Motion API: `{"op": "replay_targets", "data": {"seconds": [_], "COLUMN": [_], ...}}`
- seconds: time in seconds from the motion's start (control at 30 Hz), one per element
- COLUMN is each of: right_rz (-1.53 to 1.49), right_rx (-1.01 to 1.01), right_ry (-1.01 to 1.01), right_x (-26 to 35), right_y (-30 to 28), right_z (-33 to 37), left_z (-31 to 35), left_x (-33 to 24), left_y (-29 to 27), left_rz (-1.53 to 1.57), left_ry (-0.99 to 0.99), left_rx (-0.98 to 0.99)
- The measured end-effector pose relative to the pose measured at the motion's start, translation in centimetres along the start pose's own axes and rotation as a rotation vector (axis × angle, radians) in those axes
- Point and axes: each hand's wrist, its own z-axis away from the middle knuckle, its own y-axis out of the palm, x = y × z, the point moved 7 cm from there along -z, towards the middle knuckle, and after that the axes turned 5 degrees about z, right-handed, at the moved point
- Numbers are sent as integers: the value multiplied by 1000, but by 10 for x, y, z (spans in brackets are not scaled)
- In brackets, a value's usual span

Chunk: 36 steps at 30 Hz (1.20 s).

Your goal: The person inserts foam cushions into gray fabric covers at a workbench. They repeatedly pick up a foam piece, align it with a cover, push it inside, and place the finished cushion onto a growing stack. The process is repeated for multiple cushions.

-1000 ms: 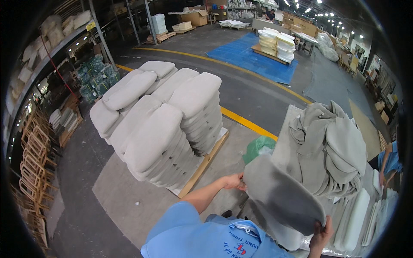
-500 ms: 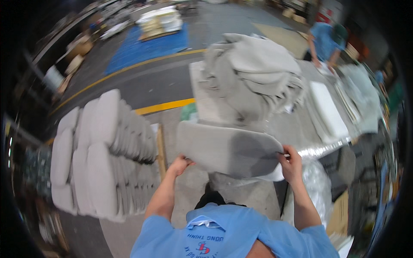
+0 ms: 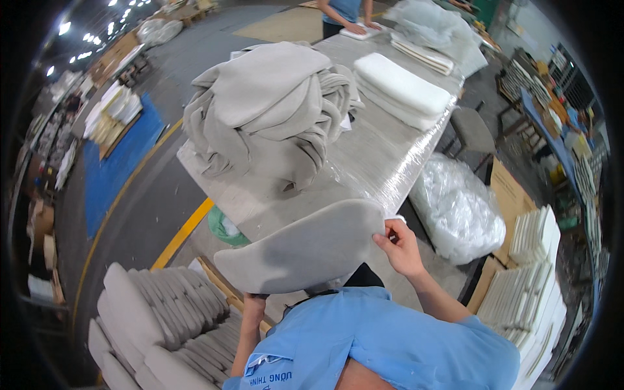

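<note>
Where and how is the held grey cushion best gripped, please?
I'd grip the grey cushion near both rounded ends, one hand from each side: it is long and slants up rightward, the right hand at its right end, the left hand at its lower edge.

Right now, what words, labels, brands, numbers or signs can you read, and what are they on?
Blue shirt: dark blue lettering by the lower edge; I won't copy it out.
Brown cardboard: any print is too small to read.
Grey cushion: none visible.
</note>
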Motion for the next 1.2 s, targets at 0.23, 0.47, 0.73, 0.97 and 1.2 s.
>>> {"op": "replay_targets", "data": {"seconds": [0.23,0.47,0.73,0.97,1.2], "right_rz": [22,-691,-1342,-1582,-1492], "right_rx": [-205,-174,248,357,329], "right_ry": [-164,413,654,494,319], "right_x": [49,-58,-70,-46,-60], "right_y": [-1,16,104,95,72], "right_z": [-2,51,53,41,43], "left_z": [-9,-22,-32,-46,-57], "left_x": [-18,-21,-18,-23,-21], "left_y": [1,24,23,37,40], "left_rz": [-76,-121,-278,-358,-450], "left_ry": [-344,-338,-343,-345,-385], "left_rx": [375,401,357,375,378]}}
